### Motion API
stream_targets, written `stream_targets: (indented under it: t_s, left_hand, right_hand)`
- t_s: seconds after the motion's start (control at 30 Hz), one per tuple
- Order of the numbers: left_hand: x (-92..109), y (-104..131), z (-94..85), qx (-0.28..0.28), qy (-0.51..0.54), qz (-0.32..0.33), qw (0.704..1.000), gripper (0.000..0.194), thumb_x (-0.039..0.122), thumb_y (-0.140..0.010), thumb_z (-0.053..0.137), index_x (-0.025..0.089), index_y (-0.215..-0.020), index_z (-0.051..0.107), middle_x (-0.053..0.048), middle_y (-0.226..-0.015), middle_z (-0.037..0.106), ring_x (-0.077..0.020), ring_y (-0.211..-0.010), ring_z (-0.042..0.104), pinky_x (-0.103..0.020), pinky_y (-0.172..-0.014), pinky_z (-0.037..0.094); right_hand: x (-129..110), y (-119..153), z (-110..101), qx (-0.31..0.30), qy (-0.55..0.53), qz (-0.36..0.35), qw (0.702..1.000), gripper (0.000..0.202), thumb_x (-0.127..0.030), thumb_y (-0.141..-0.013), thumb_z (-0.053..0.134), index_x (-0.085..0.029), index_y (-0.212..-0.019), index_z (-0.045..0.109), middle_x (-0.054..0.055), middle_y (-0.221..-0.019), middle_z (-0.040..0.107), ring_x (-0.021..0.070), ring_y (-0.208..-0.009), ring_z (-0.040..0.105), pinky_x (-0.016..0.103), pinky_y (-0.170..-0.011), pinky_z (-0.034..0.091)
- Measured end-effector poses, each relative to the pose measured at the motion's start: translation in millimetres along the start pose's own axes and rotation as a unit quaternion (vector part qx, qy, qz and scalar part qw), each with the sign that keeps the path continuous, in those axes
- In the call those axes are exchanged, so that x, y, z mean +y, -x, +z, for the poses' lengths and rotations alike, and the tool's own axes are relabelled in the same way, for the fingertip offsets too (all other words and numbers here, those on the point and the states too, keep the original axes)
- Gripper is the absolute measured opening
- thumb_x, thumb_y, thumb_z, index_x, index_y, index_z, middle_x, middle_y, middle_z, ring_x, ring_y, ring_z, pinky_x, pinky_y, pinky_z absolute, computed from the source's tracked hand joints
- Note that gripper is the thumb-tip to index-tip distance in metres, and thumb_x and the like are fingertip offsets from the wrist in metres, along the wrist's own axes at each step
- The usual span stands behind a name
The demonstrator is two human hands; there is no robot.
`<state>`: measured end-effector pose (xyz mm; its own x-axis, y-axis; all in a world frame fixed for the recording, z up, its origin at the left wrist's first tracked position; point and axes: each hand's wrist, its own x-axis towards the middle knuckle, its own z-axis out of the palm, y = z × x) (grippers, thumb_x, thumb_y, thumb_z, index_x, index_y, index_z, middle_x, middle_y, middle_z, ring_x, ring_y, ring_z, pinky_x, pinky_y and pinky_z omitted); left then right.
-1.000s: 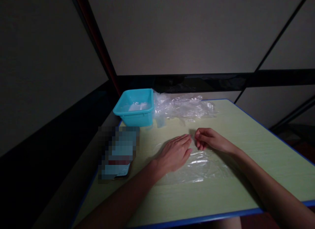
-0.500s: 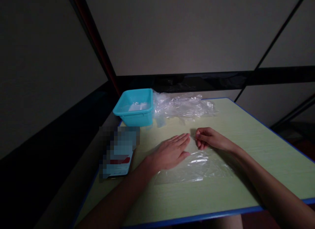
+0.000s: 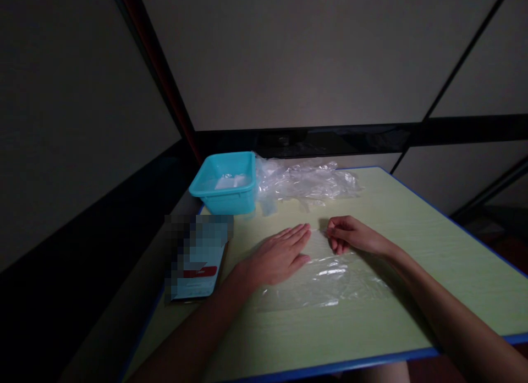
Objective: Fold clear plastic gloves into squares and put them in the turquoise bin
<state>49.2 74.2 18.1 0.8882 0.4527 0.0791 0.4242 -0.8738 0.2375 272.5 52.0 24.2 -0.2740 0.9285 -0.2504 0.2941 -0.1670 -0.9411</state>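
A clear plastic bag (image 3: 330, 281) lies spread on the pale green table (image 3: 264, 347), creased and shiny. My left hand (image 3: 280, 255) rests flat on its left part, fingers stretched out together and thumb apart. To the right, my right hand (image 3: 350, 234) has its fingers curled in a pinch at the bag's far edge. Thin film shows between the two hands and runs to the pinching fingertips. The curled fingers hide the exact spot they grip.
A turquoise plastic basket (image 3: 229, 203) with something white and clear inside stands at the back left. Beside it lies a crumpled heap of clear plastic bags (image 3: 313, 182). A phone (image 3: 200, 262), partly blurred out, lies on the left. Walls close in the left and back.
My left hand has slid slightly left across the bag, widening the gap to my right hand. The right hand keeps its pinch nearly in place.
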Motion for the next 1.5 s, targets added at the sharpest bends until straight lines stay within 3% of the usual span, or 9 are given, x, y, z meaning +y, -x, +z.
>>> stream_targets:
  t_s: [0.33,0.67,0.8,1.0,1.27,1.5]
  left_hand:
    - [-2,3,0.0,-0.046,-0.070,-0.026,0.996,0.058,0.041,-0.093,0.027,0.006,-0.137,0.017,-0.014,-0.146,0.013,-0.0176,-0.134,0.010,-0.030,-0.109,0.013]
    - [0,3,-3.8,-0.015,-0.086,-0.020,0.996,0.057,0.038,-0.091,0.032,0.007,-0.137,0.018,-0.014,-0.146,0.014,-0.0186,-0.134,0.011,-0.030,-0.108,0.014]
    - [15,-7,-7.2,-0.002,-0.085,0.010,0.996,0.053,0.035,-0.091,0.029,0.009,-0.136,0.019,-0.012,-0.146,0.015,-0.0169,-0.134,0.010,-0.030,-0.109,0.012]
    - [36,-22,7.5,-0.013,-0.084,0.023,0.996,0.054,0.037,-0.092,0.024,0.003,-0.134,0.022,-0.016,-0.143,0.024,-0.0193,-0.133,0.018,-0.029,-0.108,0.014]
    - [32,-21,12.8,0.002,-0.071,0.024,0.997,0.052,0.037,-0.092,0.027,0.007,-0.134,0.025,-0.013,-0.144,0.025,-0.0189,-0.133,0.017,-0.031,-0.109,0.010]
    - [33,-20,11.5,-0.007,-0.046,0.020,0.999,0.053,0.039,-0.092,0.025,0.008,-0.135,0.022,-0.012,-0.145,0.022,-0.0199,-0.134,0.015,-0.035,-0.109,0.011]
  right_hand:
    - [-1,1,-4,-0.001,0.020,0.014,1.000,0.026,-0.041,-0.074,0.054,-0.017,-0.068,0.046,-0.001,-0.054,0.060,0.0084,-0.044,0.055,0.020,-0.042,0.041]
    - [-1,3,-7,-0.005,0.023,0.018,1.000,0.027,-0.041,-0.075,0.053,-0.017,-0.068,0.045,0.000,-0.054,0.061,0.0088,-0.044,0.056,0.020,-0.042,0.040]
    - [-2,3,-7,-0.008,0.026,0.017,0.999,0.027,-0.041,-0.075,0.053,-0.017,-0.066,0.044,0.000,-0.054,0.061,0.0089,-0.044,0.057,0.020,-0.042,0.041]
    - [-2,3,-8,-0.005,0.056,0.012,0.998,0.027,-0.041,-0.076,0.051,-0.017,-0.065,0.046,-0.001,-0.052,0.059,0.0087,-0.044,0.056,0.020,-0.043,0.042]
    - [-2,3,-8,-0.007,0.060,0.016,0.998,0.025,-0.039,-0.077,0.050,-0.018,-0.064,0.046,0.000,-0.053,0.060,0.0093,-0.044,0.057,0.020,-0.042,0.042]
    - [-4,4,-9,0.004,-0.017,0.005,1.000,0.024,-0.038,-0.074,0.054,-0.017,-0.066,0.047,0.001,-0.056,0.062,0.0085,-0.044,0.056,0.020,-0.044,0.043]
